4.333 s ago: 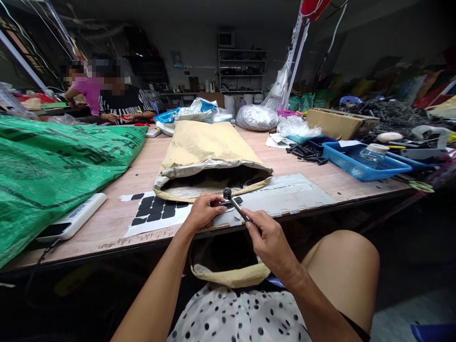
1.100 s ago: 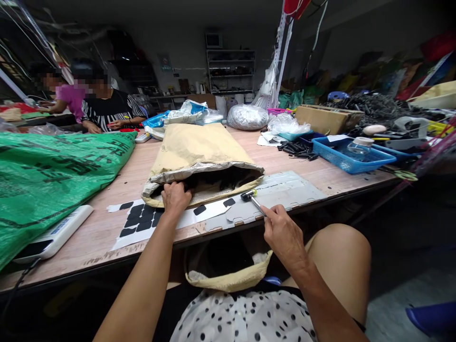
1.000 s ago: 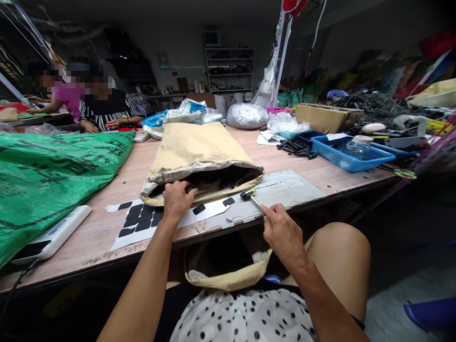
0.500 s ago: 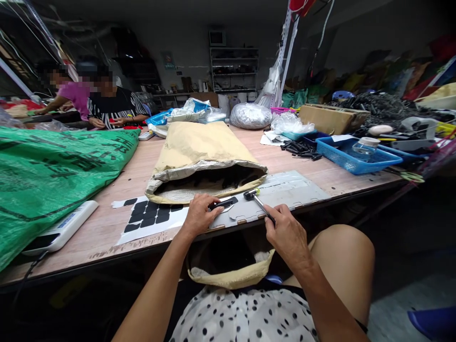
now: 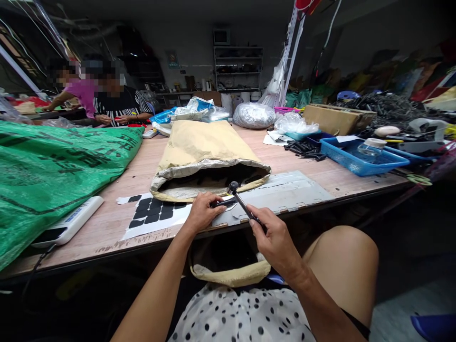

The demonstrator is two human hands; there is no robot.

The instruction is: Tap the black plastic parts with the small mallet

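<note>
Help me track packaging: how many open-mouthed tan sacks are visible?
2: one tan sack lying on the table, a second sack below its front edge. Others may be hidden.

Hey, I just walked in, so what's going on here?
A person's right hand holds a small hammer, its head close to a slim black piece that the left hand holds at a grey board. Beyond the hands lies an open sack; to their left, a white sheet with black patches lies on the table.
</note>
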